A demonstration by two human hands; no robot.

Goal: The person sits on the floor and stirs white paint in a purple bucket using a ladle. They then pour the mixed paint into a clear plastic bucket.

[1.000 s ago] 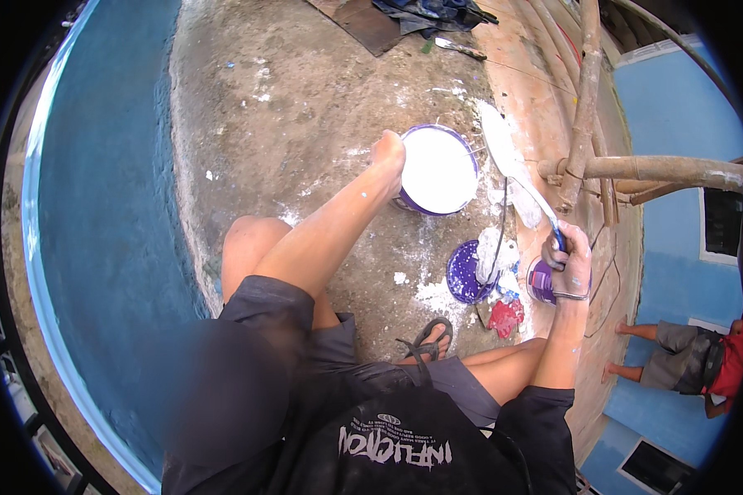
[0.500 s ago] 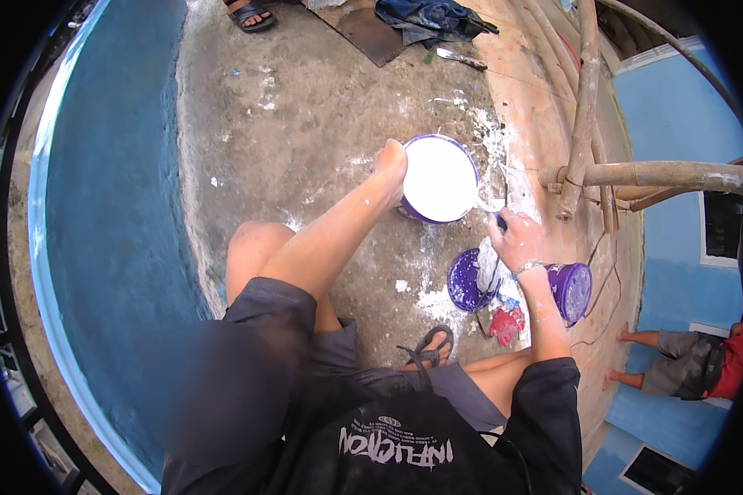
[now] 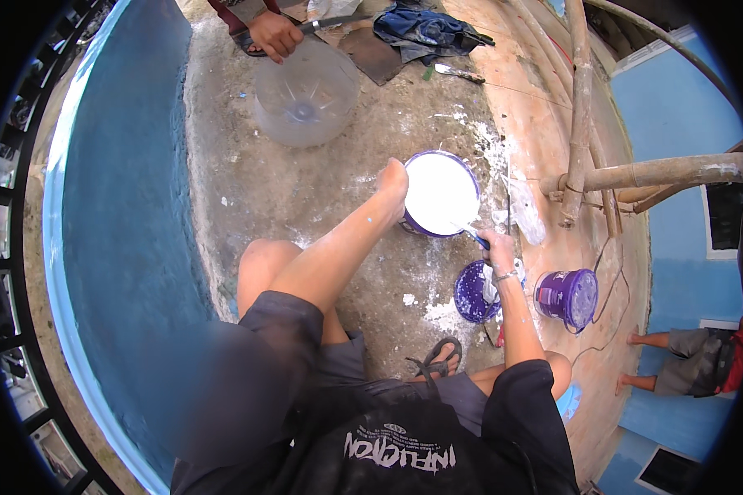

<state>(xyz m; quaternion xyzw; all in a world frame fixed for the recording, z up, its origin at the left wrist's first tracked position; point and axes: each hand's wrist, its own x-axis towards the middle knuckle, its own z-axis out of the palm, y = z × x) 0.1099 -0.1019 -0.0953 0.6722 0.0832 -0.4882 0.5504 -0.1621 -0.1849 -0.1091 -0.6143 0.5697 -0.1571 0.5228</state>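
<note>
A purple bucket (image 3: 410, 223) stands on the concrete in front of me, filled close to its rim with a smooth white paste (image 3: 437, 191). My left hand (image 3: 394, 183) is closed on its left edge. In my right hand (image 3: 500, 251), to the right of the bucket, the fingers wrap round a blue-handled putty knife (image 3: 480, 240). Its blade reaches over the right rim, with its end in the white paste. Just below that hand lies a paste-spattered purple lid (image 3: 473, 295), with crumpled white plastic on it.
Another person's hand (image 3: 275, 35) is at the rim of a translucent plastic tub (image 3: 307, 95). Dark cloth (image 3: 425, 31) and another scraper (image 3: 459, 73) lie farther off. Right stand a second purple bucket (image 3: 566, 297) and bamboo poles (image 3: 586, 115). A low blue wall (image 3: 128, 231) runs left.
Another person's hand and the translucent tub have come into view at the upper left. My right hand has moved down and slightly left, and the blade now lies over the white paste.
</note>
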